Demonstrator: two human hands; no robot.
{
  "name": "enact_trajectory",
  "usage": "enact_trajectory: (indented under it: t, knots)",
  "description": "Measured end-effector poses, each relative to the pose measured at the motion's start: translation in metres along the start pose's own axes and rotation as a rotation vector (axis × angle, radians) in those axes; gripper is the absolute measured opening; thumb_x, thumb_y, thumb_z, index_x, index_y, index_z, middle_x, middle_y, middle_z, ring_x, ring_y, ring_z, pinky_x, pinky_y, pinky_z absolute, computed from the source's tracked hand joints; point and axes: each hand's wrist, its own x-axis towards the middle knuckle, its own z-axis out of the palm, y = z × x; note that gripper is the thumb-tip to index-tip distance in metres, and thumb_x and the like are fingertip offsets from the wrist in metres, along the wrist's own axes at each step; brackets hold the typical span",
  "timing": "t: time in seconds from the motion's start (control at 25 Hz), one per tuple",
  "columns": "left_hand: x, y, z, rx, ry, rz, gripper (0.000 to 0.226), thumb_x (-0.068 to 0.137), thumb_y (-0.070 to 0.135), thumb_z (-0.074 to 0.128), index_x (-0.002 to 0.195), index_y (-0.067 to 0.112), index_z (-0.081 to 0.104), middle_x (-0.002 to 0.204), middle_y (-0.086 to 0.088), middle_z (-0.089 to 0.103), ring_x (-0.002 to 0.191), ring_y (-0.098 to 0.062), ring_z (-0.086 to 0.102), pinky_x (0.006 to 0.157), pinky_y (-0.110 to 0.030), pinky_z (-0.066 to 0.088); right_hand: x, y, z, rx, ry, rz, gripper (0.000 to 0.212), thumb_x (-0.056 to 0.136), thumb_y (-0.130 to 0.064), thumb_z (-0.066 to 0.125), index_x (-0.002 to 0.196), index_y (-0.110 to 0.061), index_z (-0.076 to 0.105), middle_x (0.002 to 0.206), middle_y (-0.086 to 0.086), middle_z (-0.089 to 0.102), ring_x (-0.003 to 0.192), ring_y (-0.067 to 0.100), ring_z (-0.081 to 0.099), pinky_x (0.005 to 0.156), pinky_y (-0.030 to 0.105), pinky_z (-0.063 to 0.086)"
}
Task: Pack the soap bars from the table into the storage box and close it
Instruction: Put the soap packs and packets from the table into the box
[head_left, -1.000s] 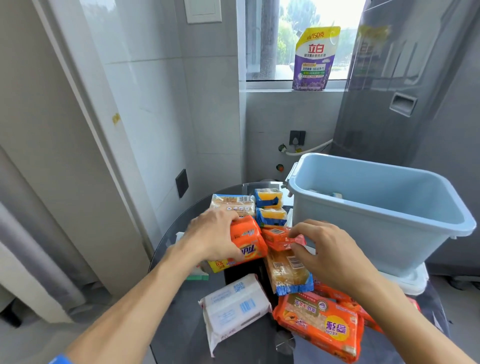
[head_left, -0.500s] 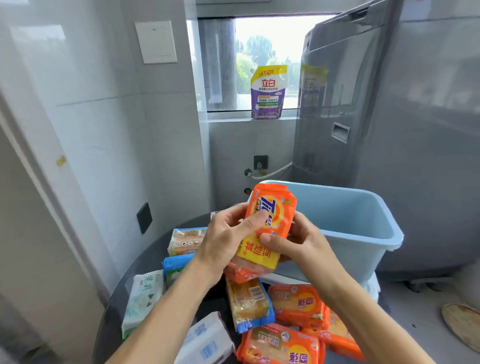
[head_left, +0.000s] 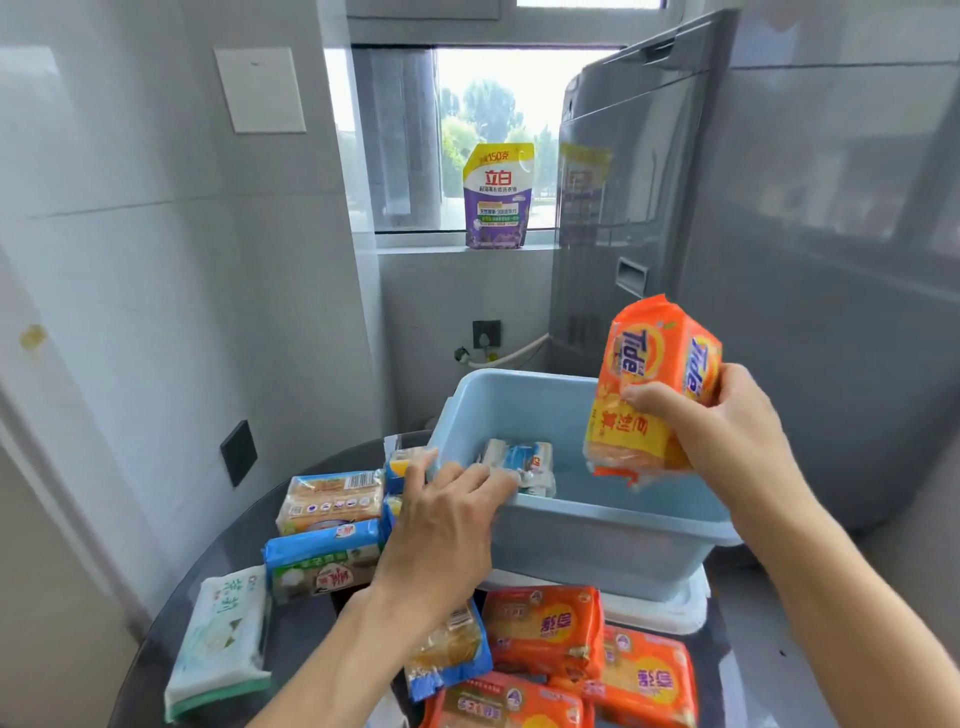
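Note:
My right hand (head_left: 727, 431) grips an orange and yellow Tide soap pack (head_left: 649, 374) upright, above the open light blue storage box (head_left: 597, 540). A blue and white soap pack (head_left: 524, 462) lies on the box's floor. My left hand (head_left: 441, 530) hovers with fingers spread at the box's near left rim, holding nothing. Several soap packs lie on the dark round table (head_left: 291, 639): orange ones (head_left: 545, 629) in front of the box, blue-wrapped ones (head_left: 322, 561) and a tan one (head_left: 332, 499) to the left. The box stands on its white lid (head_left: 660, 608).
A white and green tissue pack (head_left: 223, 639) lies at the table's left edge. A grey washing machine (head_left: 753, 260) stands behind and right of the box. A purple detergent pouch (head_left: 498, 197) sits on the window sill. Tiled wall runs along the left.
Both hands lifted the Tide pack off the table. Now only my right hand holds it, moved right over the box. My left hand has let go and dropped to the box rim.

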Motion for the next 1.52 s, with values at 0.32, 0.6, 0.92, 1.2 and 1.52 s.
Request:
enact_trajectory:
  t: [0.32,0.6,0.92,1.2,1.52]
  knots:
    - [-0.008,-0.008,-0.006,-0.029,-0.019,0.140,0.034,0.076,0.004,0.071,0.100,0.026,0.064,0.083,0.010,0.066,0.073,-0.015,0.053,0.078,-0.026,0.038,0.030,0.035,0.061,-0.964,-0.296,0.085,0.070,0.048,-0.073,0.062,0.094,-0.021,0.054,0.072,-0.007,0.050,0.072,0.021,0.055,0.054,0.029,0.037]
    - [0.000,-0.012,-0.003,-0.087,-0.032,0.144,0.034,0.076,0.005,0.073,0.104,0.024,0.066,0.086,0.007,0.069,0.073,-0.016,0.054,0.079,-0.029,0.042,0.050,0.046,0.076,-0.902,-0.775,0.240,0.060,0.062,-0.056,0.074,0.104,-0.016,0.061,0.096,0.006,0.072,0.084,0.023,0.071,0.077,0.036,0.061]
    - [-0.001,-0.014,0.001,-0.068,-0.018,0.131,0.039,0.075,0.003,0.074,0.108,0.024,0.066,0.088,0.007,0.069,0.074,-0.015,0.053,0.078,-0.027,0.040,0.048,0.052,0.073,-0.950,-0.762,0.163,0.055,0.061,-0.045,0.078,0.110,-0.022,0.065,0.103,-0.001,0.070,0.089,0.018,0.065,0.088,0.035,0.055]
    - [0.006,-0.015,0.001,-0.096,-0.033,0.077,0.037,0.083,0.003,0.068,0.116,0.019,0.065,0.096,0.001,0.068,0.087,-0.020,0.056,0.088,-0.031,0.040,0.024,0.005,0.070,-0.859,-0.366,-0.182,0.036,0.083,-0.038,0.061,0.115,-0.022,0.063,0.115,0.000,0.068,0.104,0.028,0.061,0.080,0.037,0.049]
    - [-0.025,-0.079,-0.016,-0.199,-0.015,-0.344,0.055,0.087,0.012,0.061,0.140,0.022,0.047,0.139,-0.002,0.055,0.128,-0.022,0.047,0.107,-0.042,0.039,-0.076,0.019,0.086,-0.574,-0.187,-0.816,0.021,0.083,-0.013,0.069,0.104,-0.017,0.069,0.102,0.001,0.073,0.095,0.027,0.060,0.081,0.042,0.049]
